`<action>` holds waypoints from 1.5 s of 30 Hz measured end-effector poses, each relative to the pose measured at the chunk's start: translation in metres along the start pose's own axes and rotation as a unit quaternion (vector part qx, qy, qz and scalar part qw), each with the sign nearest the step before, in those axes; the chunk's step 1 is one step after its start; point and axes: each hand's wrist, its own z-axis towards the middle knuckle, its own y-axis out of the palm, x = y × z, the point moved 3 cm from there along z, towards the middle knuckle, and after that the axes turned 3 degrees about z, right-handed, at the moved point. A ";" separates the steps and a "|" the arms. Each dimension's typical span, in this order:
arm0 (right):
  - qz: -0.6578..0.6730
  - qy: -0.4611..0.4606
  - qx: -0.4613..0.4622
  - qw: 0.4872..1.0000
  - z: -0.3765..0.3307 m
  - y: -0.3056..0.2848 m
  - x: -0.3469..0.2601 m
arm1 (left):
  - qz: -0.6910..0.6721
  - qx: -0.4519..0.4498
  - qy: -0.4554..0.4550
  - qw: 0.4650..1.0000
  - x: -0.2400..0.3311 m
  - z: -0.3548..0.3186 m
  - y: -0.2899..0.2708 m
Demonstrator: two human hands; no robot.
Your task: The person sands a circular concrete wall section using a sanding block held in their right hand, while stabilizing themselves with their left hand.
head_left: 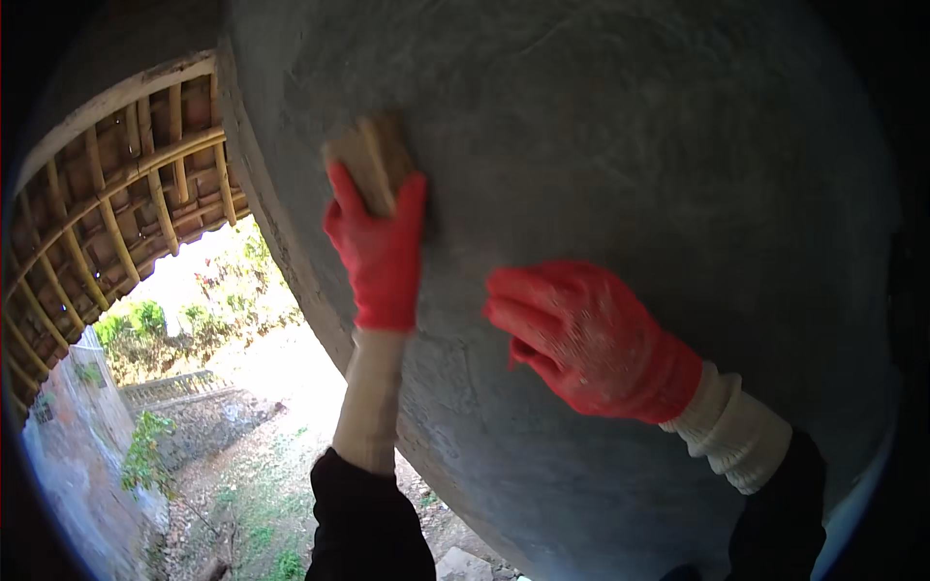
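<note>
On the grey wall [668, 165] in front of you, a wooden block [362, 160] sits in the upper left part of the view, its outline blurred. Your left hand [376, 250], in a red glove, has its grip closed on the lower end of this block, thumb and fingers on opposite edges. Your right hand [596, 339], gloved in red with pale smears, is lower and to the right, its fingers bent and drawn together; you cannot tell whether that grip holds anything. Pale cuffs [373, 392] show beneath both gloves, above black sleeves [368, 523]. Left of the wall's edge, a pole-framed roof [107, 198] overhangs bright ground [266, 474] and plants [145, 320].
</note>
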 end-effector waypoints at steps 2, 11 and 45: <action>0.000 0.006 -0.008 1.000 -0.041 -0.003 -0.008 | 0.105 -0.047 0.127 0.985 -0.007 -0.075 0.008; -0.431 0.073 -0.154 0.886 -0.023 -0.058 -0.026 | -0.023 -0.170 0.389 0.905 0.101 -0.130 0.010; -0.569 0.177 0.103 0.797 0.156 -0.235 0.103 | -0.346 0.190 -0.236 0.888 0.057 -0.181 0.045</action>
